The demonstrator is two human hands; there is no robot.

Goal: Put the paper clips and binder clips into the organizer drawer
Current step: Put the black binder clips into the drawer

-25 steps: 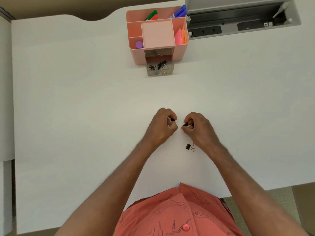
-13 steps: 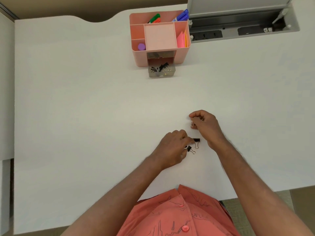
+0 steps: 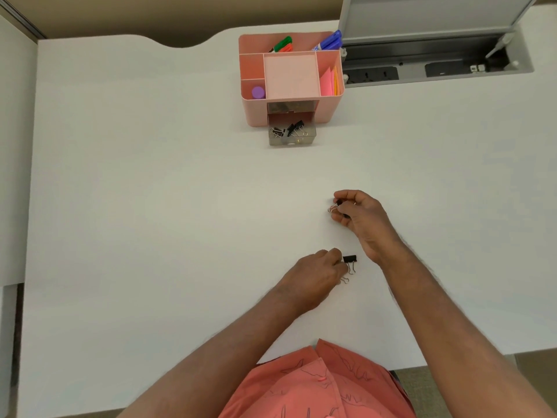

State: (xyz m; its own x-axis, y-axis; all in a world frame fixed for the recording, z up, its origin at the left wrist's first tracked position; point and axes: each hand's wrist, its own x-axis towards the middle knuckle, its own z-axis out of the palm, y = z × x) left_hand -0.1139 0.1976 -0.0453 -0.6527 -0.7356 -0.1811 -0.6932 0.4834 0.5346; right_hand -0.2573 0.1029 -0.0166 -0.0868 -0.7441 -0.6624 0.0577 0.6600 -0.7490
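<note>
Pinching a black binder clip (image 3: pixel 337 206) in its fingertips, the right hand (image 3: pixel 361 218) hovers above the white desk (image 3: pixel 150 206). The left hand (image 3: pixel 313 274) grips a second binder clip (image 3: pixel 349 260) lying on the desk, well apart from the open drawer (image 3: pixel 291 137) of the pink organizer (image 3: pixel 291 79), which already contains clips.

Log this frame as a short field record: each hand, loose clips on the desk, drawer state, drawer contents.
left hand: left hand low on the white desk, fingers at a black binder clip; grip not clearly closed
right hand: right hand pinching a binder clip in its fingers, farther up the desk
loose clips: wire loops of another clip show beside the left hand
drawer: clear drawer pulled open from the pink organizer
drawer contents: several binder clips already inside
</note>
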